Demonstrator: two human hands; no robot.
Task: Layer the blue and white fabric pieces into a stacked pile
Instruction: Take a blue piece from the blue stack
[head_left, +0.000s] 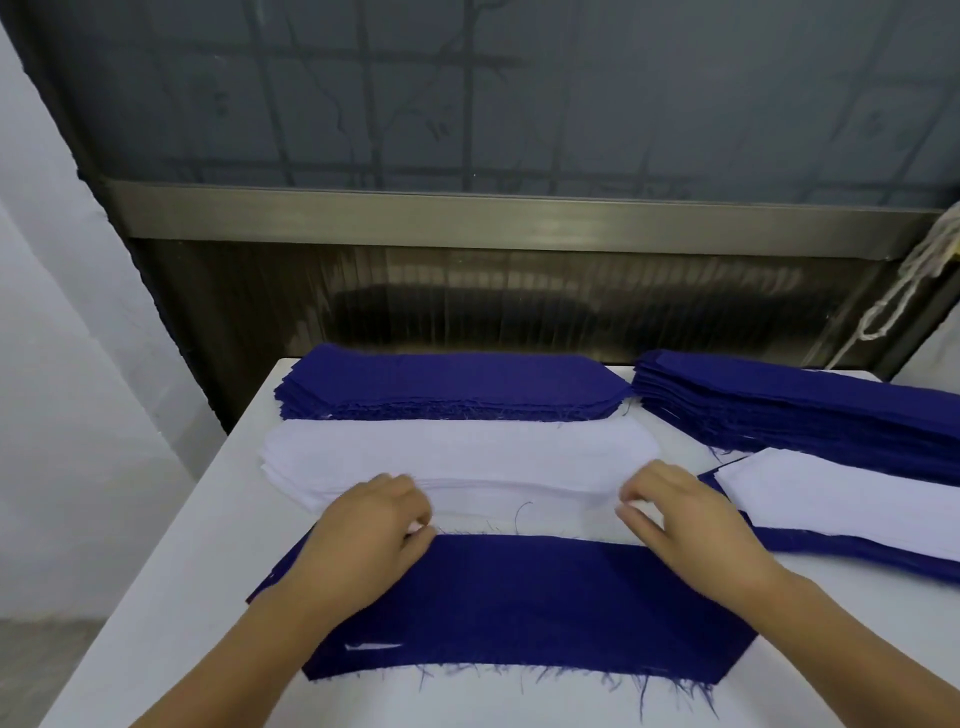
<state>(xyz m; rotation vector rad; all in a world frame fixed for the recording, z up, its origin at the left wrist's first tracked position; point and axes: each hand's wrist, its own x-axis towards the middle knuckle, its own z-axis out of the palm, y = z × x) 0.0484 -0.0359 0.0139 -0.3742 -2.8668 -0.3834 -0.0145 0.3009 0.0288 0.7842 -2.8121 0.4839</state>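
Observation:
A single blue fabric piece with frayed edges lies flat on the white table in front of me. Just beyond it sits a stack of white pieces, and behind that a stack of blue pieces. My left hand rests at the near left edge of the white stack, fingers curled and pinching at the top white piece. My right hand pinches at the same stack's near right edge. Whether the top white piece is lifted is unclear.
At the right stands a second tall blue stack. Nearer to me on the right lies a layered pile with a white piece on top of blue. A window frame and a hanging cord are behind the table.

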